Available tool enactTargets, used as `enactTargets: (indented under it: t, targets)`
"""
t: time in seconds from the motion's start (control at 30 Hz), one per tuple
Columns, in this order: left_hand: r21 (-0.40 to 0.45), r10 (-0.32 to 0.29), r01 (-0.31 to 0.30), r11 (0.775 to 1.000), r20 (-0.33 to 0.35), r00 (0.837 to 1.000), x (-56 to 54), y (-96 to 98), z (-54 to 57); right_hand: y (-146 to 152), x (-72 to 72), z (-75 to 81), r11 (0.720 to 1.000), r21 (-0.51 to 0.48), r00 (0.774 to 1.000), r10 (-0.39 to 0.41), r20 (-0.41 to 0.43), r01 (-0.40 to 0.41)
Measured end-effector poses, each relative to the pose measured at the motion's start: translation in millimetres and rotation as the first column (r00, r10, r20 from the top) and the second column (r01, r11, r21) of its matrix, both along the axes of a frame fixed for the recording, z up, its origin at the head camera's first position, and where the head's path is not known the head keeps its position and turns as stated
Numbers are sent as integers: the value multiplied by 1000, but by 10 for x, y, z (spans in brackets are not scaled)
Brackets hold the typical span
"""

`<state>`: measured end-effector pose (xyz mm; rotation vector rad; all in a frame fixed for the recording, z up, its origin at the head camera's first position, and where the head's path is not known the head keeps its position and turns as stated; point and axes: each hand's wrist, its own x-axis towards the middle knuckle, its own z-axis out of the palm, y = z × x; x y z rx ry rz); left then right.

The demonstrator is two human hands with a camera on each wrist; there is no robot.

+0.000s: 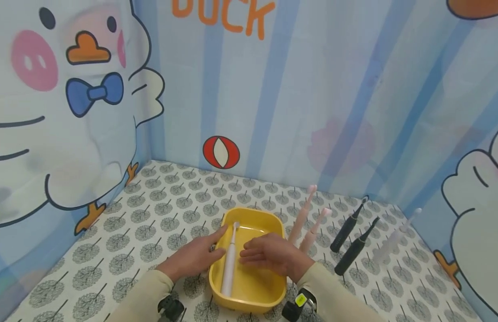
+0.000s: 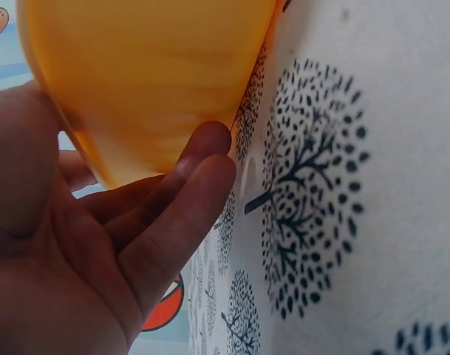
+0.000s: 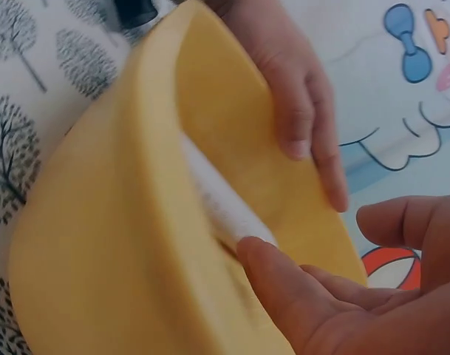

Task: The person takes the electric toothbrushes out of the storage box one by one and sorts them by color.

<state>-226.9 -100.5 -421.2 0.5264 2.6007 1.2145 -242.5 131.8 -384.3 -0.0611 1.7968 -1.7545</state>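
Note:
A yellow box (image 1: 259, 305) with rounded corners stands on the patterned cloth. Inside, along its left wall, lies a white electric toothbrush (image 1: 230, 264), its brush head at the far end. My left hand (image 1: 196, 257) holds the box's left wall, thumb and a finger over the rim; in the left wrist view its other fingers (image 2: 184, 203) lie along the outside. My right hand (image 1: 271, 256) is over the box's interior, fingers extended toward the left and holding nothing. Its fingertip overlaps the toothbrush handle (image 3: 225, 192) in the right wrist view.
Right of the box lie two pink electric toothbrushes (image 1: 300, 219), two black ones (image 1: 351, 256) and a pale one (image 1: 390, 245). The tree-print cloth (image 1: 164, 205) covers the table. Cartoon-printed curtains (image 1: 249, 89) hang behind and at both sides.

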Motion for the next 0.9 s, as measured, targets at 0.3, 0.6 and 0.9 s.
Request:
enactTargets:
  t: [0.3,0.6,0.9]
  targets:
    - [-21,4,-5,1000,-39,999,-12,0,-39,-116,-55,-132,997,38,996,70,46,-72]
    - [-21,9,-10,1000,-31,999,-16,11,-37,-186,-114,-182,995,53,994,79,75,-83]
    - [-28,7,-8,1000,-56,998,-15,21,-37,-189,-134,-243,988,81,991,124,51,-128]
